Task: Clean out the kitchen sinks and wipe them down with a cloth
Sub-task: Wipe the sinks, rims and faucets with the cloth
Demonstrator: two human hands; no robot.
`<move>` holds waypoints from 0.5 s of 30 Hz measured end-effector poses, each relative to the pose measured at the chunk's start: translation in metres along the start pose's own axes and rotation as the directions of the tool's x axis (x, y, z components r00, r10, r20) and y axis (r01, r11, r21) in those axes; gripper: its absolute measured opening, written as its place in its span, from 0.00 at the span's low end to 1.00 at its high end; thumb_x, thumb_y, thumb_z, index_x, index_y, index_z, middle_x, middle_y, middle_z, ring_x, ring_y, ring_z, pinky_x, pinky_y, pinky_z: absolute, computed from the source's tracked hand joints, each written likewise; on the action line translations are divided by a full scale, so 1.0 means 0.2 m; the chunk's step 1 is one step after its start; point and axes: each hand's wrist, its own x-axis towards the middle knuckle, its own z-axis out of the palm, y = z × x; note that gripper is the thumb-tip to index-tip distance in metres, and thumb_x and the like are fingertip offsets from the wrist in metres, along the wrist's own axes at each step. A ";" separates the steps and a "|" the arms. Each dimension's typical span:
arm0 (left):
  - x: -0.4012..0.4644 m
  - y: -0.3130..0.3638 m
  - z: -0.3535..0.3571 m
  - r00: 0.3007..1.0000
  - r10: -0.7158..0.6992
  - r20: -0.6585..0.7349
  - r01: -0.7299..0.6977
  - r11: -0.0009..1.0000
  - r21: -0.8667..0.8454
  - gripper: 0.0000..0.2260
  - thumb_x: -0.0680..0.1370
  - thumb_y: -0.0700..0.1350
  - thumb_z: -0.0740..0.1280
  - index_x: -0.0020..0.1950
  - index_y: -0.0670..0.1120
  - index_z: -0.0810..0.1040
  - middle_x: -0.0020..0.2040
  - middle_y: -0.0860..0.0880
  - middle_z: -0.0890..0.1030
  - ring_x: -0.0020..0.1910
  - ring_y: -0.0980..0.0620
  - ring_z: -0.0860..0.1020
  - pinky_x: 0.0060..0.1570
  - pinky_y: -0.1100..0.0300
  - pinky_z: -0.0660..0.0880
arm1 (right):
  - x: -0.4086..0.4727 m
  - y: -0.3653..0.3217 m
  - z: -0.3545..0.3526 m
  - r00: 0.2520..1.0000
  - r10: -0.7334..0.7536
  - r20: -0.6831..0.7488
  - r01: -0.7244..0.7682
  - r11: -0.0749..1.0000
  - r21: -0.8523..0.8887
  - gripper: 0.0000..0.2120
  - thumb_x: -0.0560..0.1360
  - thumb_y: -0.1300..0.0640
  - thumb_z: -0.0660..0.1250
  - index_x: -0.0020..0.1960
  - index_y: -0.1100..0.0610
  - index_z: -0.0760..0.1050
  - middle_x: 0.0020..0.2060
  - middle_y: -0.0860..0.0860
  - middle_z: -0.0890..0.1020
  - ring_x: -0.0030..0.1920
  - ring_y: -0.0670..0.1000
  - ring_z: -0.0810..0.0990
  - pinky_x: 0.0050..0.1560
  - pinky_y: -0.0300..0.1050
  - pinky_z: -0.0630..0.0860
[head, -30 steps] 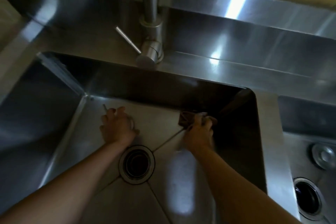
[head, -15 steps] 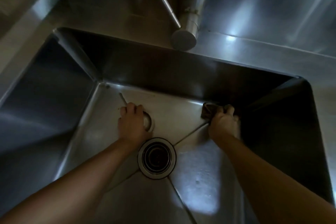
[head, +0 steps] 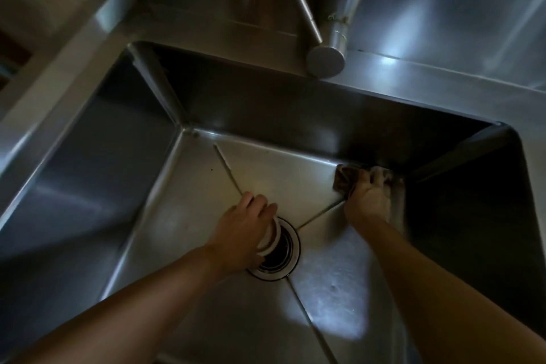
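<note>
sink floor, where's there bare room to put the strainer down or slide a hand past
Bare patches: the sink floor between the left wall and the left hand; the near floor between the forearms. Crowded: the drain, where that hand holds a white ringed piece; the back right corner, right hand gripping the cloth.

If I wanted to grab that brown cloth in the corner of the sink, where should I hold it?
Probably the loose dark end of the cloth, which sticks out past the right hand toward the sink's back wall. Come down from above and from the drain side, since the walls close off the corner behind it. The right hand grips the rest, bunched against the floor; the left hand holds a white ring over the drain.
</note>
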 end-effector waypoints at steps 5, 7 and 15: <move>-0.10 -0.09 0.01 0.977 -0.183 -0.112 0.130 0.919 -0.372 0.41 0.60 0.57 0.77 0.69 0.49 0.65 0.65 0.52 0.67 0.62 0.52 0.64 0.53 0.58 0.74 | -0.05 -0.20 0.10 0.949 -0.312 -0.043 0.309 0.949 -0.067 0.24 0.79 0.59 0.57 0.74 0.55 0.60 0.74 0.57 0.55 0.73 0.60 0.56 0.65 0.51 0.69; -0.11 -0.14 0.00 0.957 -0.264 -0.119 0.190 0.884 -0.428 0.39 0.59 0.57 0.77 0.66 0.51 0.66 0.62 0.53 0.68 0.60 0.53 0.63 0.52 0.60 0.72 | -0.02 -0.32 0.11 0.922 -0.385 -0.040 0.381 0.922 -0.072 0.20 0.79 0.59 0.58 0.71 0.55 0.66 0.72 0.56 0.59 0.72 0.60 0.59 0.65 0.49 0.69; -0.15 -0.32 -0.05 0.877 -0.461 -0.137 0.363 0.820 -0.442 0.36 0.59 0.59 0.77 0.62 0.53 0.66 0.61 0.54 0.65 0.60 0.54 0.62 0.49 0.63 0.65 | -0.02 -0.71 0.10 0.851 -0.481 -0.211 0.524 0.755 0.394 0.15 0.74 0.61 0.67 0.61 0.57 0.75 0.62 0.55 0.71 0.59 0.56 0.74 0.61 0.45 0.73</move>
